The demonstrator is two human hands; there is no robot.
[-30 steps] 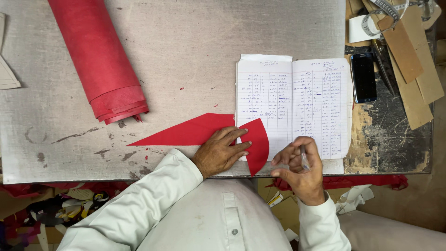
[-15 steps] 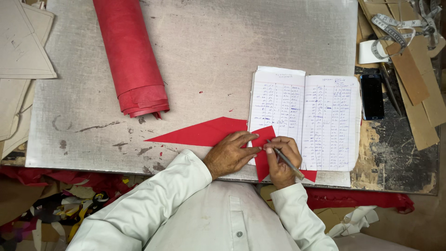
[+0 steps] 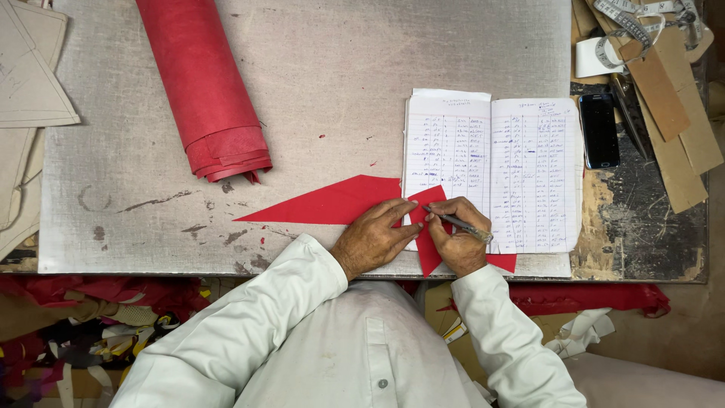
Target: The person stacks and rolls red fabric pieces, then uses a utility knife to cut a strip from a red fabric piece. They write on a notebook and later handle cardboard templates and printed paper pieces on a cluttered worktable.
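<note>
A long pointed piece of red sheet material [image 3: 325, 204] lies flat near the front edge of the grey metal worktop [image 3: 340, 91]. My left hand [image 3: 375, 236] presses down on its folded right end. My right hand [image 3: 458, 236] grips a dark pen [image 3: 458, 222] whose tip touches the red piece beside my left fingers. An open lined notebook [image 3: 491, 170] full of handwriting lies just behind both hands, partly over the red piece.
A thick roll of red material [image 3: 204, 91] lies at the back left. Beige paper patterns [image 3: 30, 83] hang off the left edge. A black phone [image 3: 599, 130], cardboard strips [image 3: 668, 91] and a measuring tape [image 3: 627, 26] sit at the right. Scraps litter the floor below.
My right hand has come from the table's front edge onto the red piece, with the pen tip now touching it. The view has shifted slightly to the left.
</note>
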